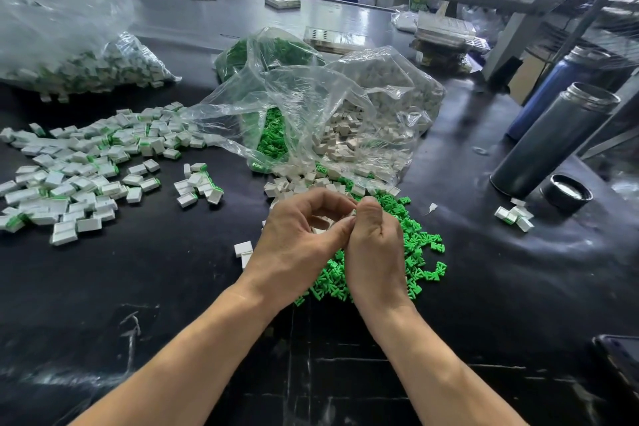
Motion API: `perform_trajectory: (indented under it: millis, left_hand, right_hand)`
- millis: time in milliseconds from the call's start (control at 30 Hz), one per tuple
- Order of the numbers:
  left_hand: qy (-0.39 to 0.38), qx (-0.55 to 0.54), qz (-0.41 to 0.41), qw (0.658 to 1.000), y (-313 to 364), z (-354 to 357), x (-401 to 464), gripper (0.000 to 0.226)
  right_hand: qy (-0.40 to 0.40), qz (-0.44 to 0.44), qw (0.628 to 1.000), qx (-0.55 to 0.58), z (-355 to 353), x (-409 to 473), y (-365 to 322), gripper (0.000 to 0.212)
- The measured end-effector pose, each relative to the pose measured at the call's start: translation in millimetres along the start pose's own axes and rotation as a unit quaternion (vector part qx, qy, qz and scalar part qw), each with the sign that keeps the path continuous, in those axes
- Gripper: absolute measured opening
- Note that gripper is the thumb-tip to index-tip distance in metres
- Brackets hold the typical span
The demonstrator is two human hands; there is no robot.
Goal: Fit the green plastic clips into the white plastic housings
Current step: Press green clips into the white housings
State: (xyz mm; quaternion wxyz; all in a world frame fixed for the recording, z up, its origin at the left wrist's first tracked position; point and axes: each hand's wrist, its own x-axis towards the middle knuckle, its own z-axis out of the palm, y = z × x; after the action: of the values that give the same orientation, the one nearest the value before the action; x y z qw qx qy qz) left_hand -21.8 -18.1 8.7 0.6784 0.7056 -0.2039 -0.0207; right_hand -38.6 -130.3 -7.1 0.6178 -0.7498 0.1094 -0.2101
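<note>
My left hand (297,239) and my right hand (375,245) meet at the fingertips over the black table, above a heap of loose green clips (420,245). Both hands pinch a small white housing (351,214) between them; it is mostly hidden by the fingers. More white housings (320,222) show inside the curl of my left hand. Loose white housings (301,185) lie just beyond the hands. A spread of housings with green clips fitted (86,166) covers the table to the left.
Open clear bags of green clips (273,138) and white housings (383,114) lie behind the hands. A large bag of fitted parts (76,69) sits far left. A grey flask (556,138), its lid (567,192) and a blue bottle (549,93) stand right. A phone (620,360) lies near the right edge.
</note>
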Motion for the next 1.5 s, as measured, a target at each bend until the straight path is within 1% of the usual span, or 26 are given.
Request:
perform_trajectory:
  millis: [200,500,633,667,733,800,900,1000,1100,1167,1333,1433,1500]
  left_hand:
    - [-0.001,-0.005,0.004,1.0,2,0,-1,0.007]
    - [0.005,0.001,0.006,1.0,3,1,-1,0.007]
    - [0.011,-0.003,-0.009,1.0,3,-1,-1,0.005]
    - [0.013,-0.009,-0.012,1.0,3,-2,-1,0.007]
    - [0.026,-0.008,-0.012,1.0,2,-6,1,0.009]
    - [0.044,-0.001,-0.01,0.999,1,-9,3,0.009]
    - [0.05,-0.003,-0.025,0.998,0,-12,5,0.009]
    - [0.051,0.017,-0.03,0.998,-2,-14,5,0.009]
    - [0.049,0.03,-0.031,0.998,-2,-15,5,0.012]
    - [0.045,0.05,-0.026,0.997,-3,-15,5,0.016]
    - [0.051,0.164,0.013,0.985,-5,-15,4,0.018]
    - [0.056,0.227,0.033,0.972,-6,-17,4,0.018]
    - [0.058,0.284,0.034,0.956,-8,-23,6,0.018]
  right_hand:
    - [-0.002,-0.016,1.0,0.017,3,0,-1,0.053]
    - [0.002,-0.004,1.0,0.028,2,0,3,0.057]
    - [-0.041,0.02,0.998,0.04,-3,0,2,0.062]
    - [-0.044,0.019,0.998,0.031,-4,0,1,0.063]
    - [-0.015,0.003,1.0,-0.005,-10,2,1,0.066]
    - [0.008,-0.026,1.0,0.001,-17,6,3,0.059]
    - [-0.023,-0.057,0.997,0.051,-23,8,1,0.035]
    - [-0.07,-0.085,0.993,0.034,-23,8,0,0.018]
    - [-0.069,-0.085,0.994,0.006,-23,7,2,0.008]
    - [-0.068,-0.068,0.995,0.002,-23,7,2,0.007]
    - [-0.055,-0.047,0.997,-0.009,-20,8,4,0.007]
    - [-0.053,-0.041,0.997,-0.024,-19,8,6,0.01]
    - [-0.044,-0.034,0.998,-0.038,-20,9,7,0.01]
